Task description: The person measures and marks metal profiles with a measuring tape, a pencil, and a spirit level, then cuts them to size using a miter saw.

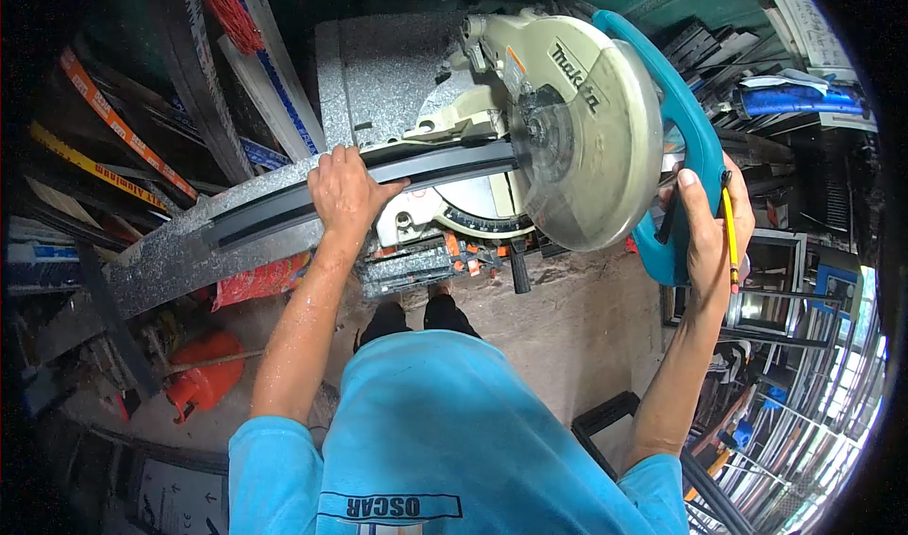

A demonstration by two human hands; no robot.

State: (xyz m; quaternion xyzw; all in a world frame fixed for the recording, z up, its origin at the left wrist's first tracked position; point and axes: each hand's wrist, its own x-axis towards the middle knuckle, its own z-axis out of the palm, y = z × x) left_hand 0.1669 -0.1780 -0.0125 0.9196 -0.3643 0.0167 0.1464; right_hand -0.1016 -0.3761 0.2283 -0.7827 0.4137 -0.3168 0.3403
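A dark, grooved metal profile [454,164] lies lengthwise across the saw bed, its right end reaching under the blade guard. My left hand [345,194] is closed over this profile, left of the blade, with the thumb stretched along it. On the right, my right hand [716,223] grips the teal handle [672,109] of a cream Makita miter saw [579,81]. A yellow pencil [729,237] is tucked between the fingers of that same hand. The clear guard [605,185] covers the blade.
Shavings coat the long metal support [156,261] to the left. Metal lengths [123,109] lean at the upper left. An orange-red gas cylinder [203,369] lies on the floor at lower left. Frames [771,280] and more bars stand at right.
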